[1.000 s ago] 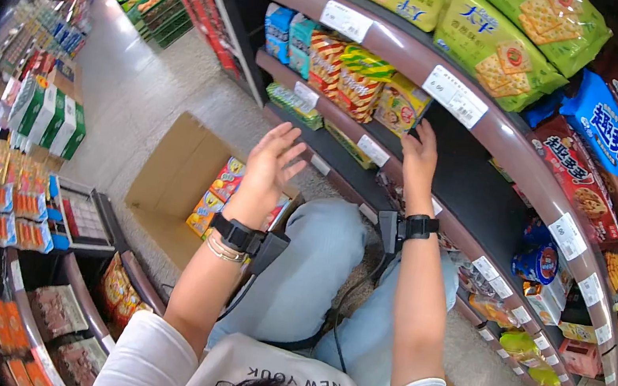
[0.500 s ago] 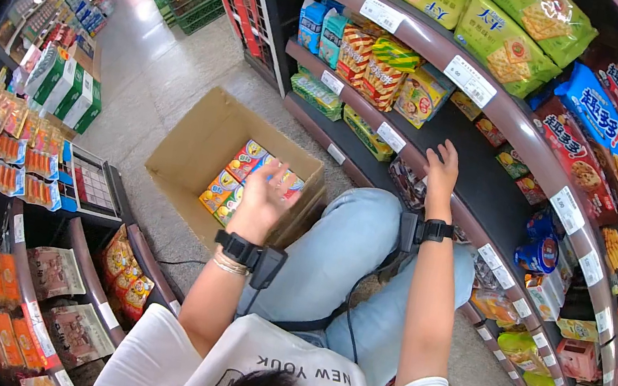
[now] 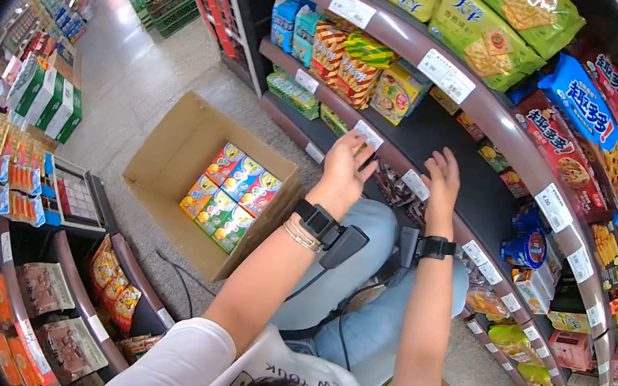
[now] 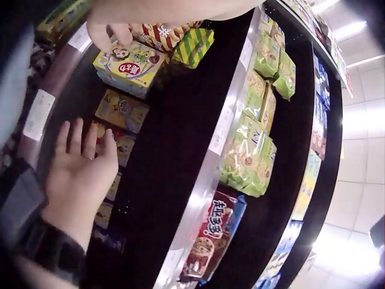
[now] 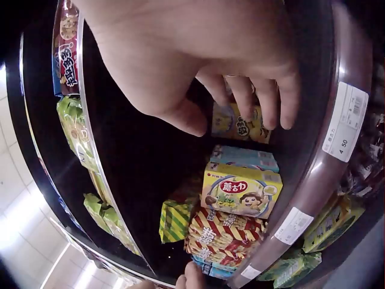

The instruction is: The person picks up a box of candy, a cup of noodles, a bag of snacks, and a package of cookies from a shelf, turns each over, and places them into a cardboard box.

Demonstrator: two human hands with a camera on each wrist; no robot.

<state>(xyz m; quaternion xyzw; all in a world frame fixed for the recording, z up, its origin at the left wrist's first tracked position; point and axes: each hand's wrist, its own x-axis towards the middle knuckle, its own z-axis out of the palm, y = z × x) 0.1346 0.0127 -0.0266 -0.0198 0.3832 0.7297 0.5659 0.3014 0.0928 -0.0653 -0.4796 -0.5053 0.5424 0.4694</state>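
My left hand (image 3: pixel 344 170) is raised at the front edge of a shelf, fingers loosely bent and holding nothing. The left wrist view has its fingers (image 4: pixel 120 33) just over a yellow biscuit box (image 4: pixel 129 66) with a cartoon face. Level with the shelf edge, my right hand (image 3: pixel 443 185) hangs with relaxed fingers, nothing in it. The right wrist view puts that hand (image 5: pixel 198 54) over the dark shelf, its fingers overlapping a small yellow box (image 5: pixel 240 123) further in. Red-and-white striped snack bags (image 3: pixel 357 72) stand beside the yellow box.
An open cardboard carton (image 3: pixel 164 147) on the floor holds several small colourful boxes (image 3: pixel 232 197). Green cracker packs (image 3: pixel 484 39) fill the shelf above, with red and blue cookie bags (image 3: pixel 578 105) to the right. A black cable (image 3: pixel 184 278) lies near the carton.
My left hand has gone from over the carton across to the shelf edge on the right. My right hand stays by the shelf, and the carton is now in fuller view.
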